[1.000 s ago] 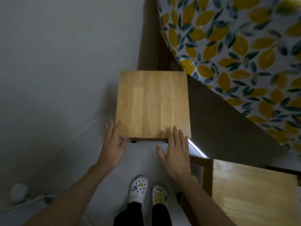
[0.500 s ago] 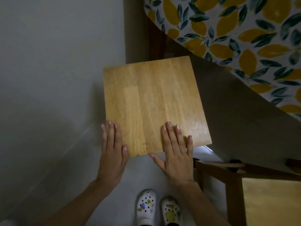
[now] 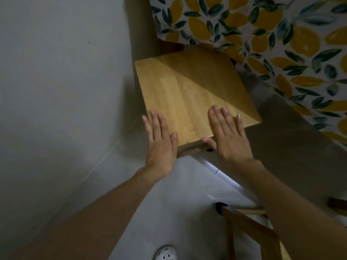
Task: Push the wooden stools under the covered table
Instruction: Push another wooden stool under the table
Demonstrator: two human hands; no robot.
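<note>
A square wooden stool [image 3: 189,91] stands ahead of me, its far corner tucked beneath the hanging lemon-print tablecloth [image 3: 272,44] of the covered table. My left hand [image 3: 160,141] lies flat on the stool's near left corner, fingers over the side edge. My right hand [image 3: 229,134] rests palm down on the near right part of the seat, thumb hooked under the front edge. A second wooden stool [image 3: 249,229] shows only its frame at the lower right, behind my right forearm.
A pale wall [image 3: 62,81] runs close along the stool's left side. A dark table leg [image 3: 170,46] stands just beyond the stool's far edge. Grey floor [image 3: 180,203] lies beneath me, with my white patterned shoe [image 3: 166,254] at the bottom edge.
The stool has slid forward and turned, its far corner now under the tablecloth. Both hands moved with it, pressed on its near edge. My view has dipped closer.
</note>
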